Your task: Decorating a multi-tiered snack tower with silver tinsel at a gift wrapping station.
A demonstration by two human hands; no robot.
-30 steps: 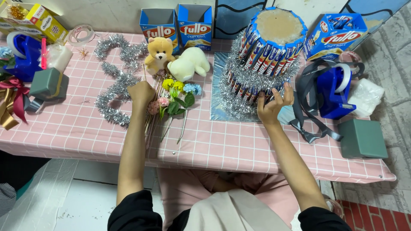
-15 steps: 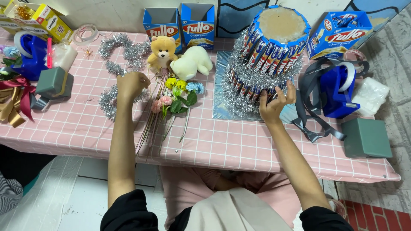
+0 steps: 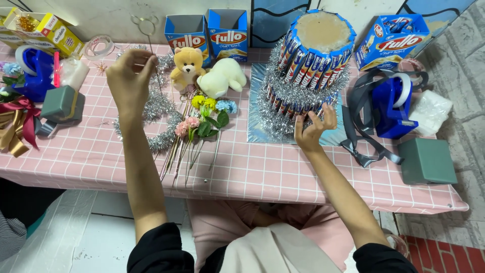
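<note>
Wire pick (image 3: 150,40) sits pinched in the left hand (image 3: 127,81), raised at 11 o'clock over the tinsel (image 3: 156,108); right hand (image 3: 313,129) has loose, open fingers touching the snack tower (image 3: 308,71) at 2 o'clock; I'd keep that tower steadied and hold the pick low.

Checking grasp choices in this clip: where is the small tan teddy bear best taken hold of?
Grip the teddy bear round its soft body, coming from above and the front; it sits upright facing the person, with boxes close behind, a white plush touching its right, and tinsel on its left.

Left hand (image 3: 127,81) on wire pick (image 3: 146,28)
</note>
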